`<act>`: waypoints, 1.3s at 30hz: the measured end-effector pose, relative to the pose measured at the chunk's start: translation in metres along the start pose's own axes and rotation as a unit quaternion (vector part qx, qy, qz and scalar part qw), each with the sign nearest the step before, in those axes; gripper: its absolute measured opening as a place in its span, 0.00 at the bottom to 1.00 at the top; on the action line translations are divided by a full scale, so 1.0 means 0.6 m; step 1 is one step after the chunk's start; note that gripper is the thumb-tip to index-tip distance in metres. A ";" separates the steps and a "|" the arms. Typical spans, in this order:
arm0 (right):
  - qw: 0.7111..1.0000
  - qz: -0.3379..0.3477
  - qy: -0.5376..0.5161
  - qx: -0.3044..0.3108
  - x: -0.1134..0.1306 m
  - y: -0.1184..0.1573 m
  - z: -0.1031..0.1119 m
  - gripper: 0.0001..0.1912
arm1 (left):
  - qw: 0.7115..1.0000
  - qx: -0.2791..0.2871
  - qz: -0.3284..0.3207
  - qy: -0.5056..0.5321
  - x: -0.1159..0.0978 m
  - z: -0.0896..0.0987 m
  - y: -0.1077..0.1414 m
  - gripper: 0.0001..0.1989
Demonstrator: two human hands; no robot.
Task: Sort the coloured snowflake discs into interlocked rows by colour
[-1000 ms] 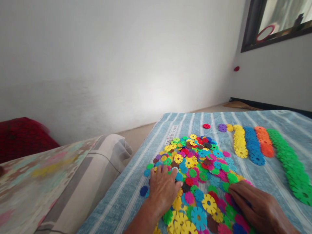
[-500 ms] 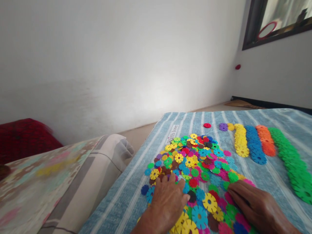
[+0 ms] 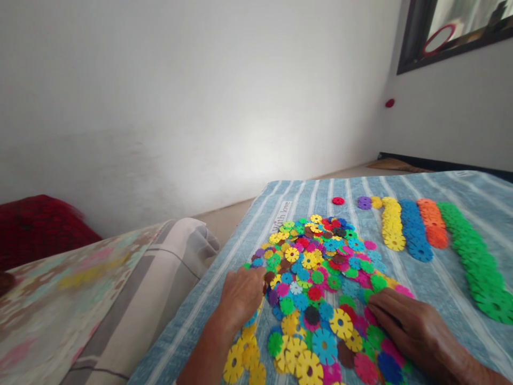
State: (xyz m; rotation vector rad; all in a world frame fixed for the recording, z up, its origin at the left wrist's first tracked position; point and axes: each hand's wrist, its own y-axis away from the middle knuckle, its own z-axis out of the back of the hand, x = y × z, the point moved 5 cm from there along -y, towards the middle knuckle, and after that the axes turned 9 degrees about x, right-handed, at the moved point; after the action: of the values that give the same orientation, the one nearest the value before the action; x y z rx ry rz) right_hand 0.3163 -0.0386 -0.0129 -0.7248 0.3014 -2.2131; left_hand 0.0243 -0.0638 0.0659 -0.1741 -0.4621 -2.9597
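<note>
The head view looks down at a big pile (image 3: 316,278) of bright plastic discs (image 3: 341,324) on a blue striped cloth (image 3: 304,190). The left hand (image 3: 240,297) is at the pile's left edge, and its fingers (image 3: 256,275) are bunched close with the tips down by the discs. A disc could be in them, but it is hard to tell. The right hand (image 3: 412,326) lies low on the near side of the pile, its fingers (image 3: 380,310) close together and flat, holding nothing that shows. Past the pile lie a yellow row (image 3: 393,224), a blue row (image 3: 417,230), an orange row (image 3: 432,223) and a green row (image 3: 476,262). A hand that slides too far could bump a row and mix the colours. Discs by the left hand could slip off the cloth's edge if pushed.
</note>
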 end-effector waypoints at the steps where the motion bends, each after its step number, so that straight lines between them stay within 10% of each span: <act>1: 1.000 0.000 -0.005 -0.002 0.002 -0.001 0.001 0.14 | 1.000 -0.008 0.006 -0.004 0.003 0.001 -0.002 0.15; 19: 1.000 -0.003 -0.007 0.003 0.009 -0.004 0.006 0.15 | 0.981 -0.097 -0.047 0.163 0.015 -0.036 -0.053 0.14; 27: 1.000 -0.004 -0.005 0.005 0.010 -0.006 0.007 0.16 | 0.962 -0.064 -0.046 0.262 0.029 -0.043 -0.064 0.04; 39: 1.000 0.007 0.005 0.021 0.005 -0.003 0.001 0.14 | 0.901 -0.050 -0.032 0.429 0.038 -0.053 -0.073 0.14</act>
State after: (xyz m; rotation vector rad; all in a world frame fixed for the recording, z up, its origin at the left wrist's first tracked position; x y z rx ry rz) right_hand 0.3135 -0.0395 -0.0103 -0.6862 0.2638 -2.2039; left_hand -0.0082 -0.0351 0.0260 1.1020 -0.1810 -2.7316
